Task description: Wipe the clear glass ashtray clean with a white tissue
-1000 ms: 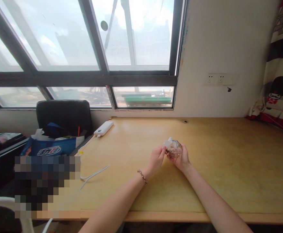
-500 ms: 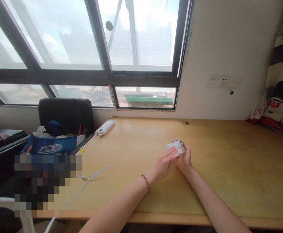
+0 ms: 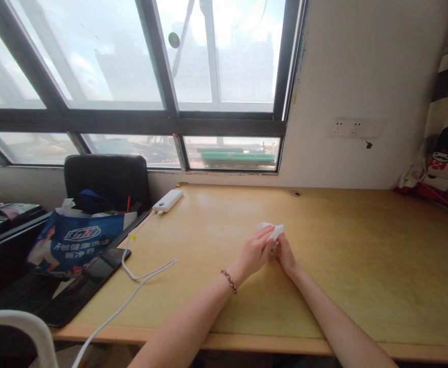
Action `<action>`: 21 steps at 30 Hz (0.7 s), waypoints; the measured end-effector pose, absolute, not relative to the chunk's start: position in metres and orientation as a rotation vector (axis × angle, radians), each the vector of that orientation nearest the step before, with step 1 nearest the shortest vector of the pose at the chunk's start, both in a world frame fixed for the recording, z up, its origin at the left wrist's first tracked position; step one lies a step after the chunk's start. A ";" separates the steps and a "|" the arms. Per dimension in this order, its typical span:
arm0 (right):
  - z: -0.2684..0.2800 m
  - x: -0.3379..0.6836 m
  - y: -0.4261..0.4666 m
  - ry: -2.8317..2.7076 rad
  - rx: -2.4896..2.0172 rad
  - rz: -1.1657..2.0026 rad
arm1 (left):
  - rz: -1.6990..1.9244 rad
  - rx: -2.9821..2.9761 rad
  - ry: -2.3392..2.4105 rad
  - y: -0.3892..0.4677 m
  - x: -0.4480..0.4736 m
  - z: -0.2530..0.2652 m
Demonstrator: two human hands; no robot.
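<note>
My left hand (image 3: 258, 249) is closed over a crumpled white tissue (image 3: 276, 232), its fingers laid across the top of it. Opposite, my right hand (image 3: 286, 254) curls round a small shiny object (image 3: 274, 249) that is mostly hidden between the two hands, so I cannot make out its kind. The tissue is pressed against this object. Both hands meet just above the wooden table (image 3: 346, 266), and a braided bracelet circles my left wrist.
A white power bank (image 3: 168, 201) lies at the table's far left, with a white cable (image 3: 139, 280) running over the front edge. Left of the table are a black chair (image 3: 107, 176) and a blue printed bag (image 3: 80, 240). Wall sockets (image 3: 349, 128) are behind.
My left hand has shifted slightly left and the tissue is more bunched up. The right hand has turned inward and lowered a little, hiding the dark curved rim seen before.
</note>
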State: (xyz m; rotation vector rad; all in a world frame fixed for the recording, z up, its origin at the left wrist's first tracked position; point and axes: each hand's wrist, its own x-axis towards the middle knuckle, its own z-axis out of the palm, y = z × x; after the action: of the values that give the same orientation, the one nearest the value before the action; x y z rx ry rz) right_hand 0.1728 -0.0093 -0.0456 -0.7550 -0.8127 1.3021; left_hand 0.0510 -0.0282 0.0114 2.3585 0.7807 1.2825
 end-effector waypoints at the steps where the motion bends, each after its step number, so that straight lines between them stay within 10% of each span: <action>1: -0.045 0.173 -0.010 -0.839 -0.769 1.247 | 1.285 2.314 0.814 -0.030 0.052 0.014; 21: -0.024 0.189 -0.008 -0.421 -0.605 1.434 | 1.204 1.450 0.999 -0.015 0.071 -0.031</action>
State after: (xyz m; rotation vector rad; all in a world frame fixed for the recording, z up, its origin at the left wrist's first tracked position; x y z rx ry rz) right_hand 0.1891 -0.0083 -0.0236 -0.6046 -0.4214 1.4337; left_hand 0.0707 -0.0152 -0.0314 1.4499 0.9994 1.2039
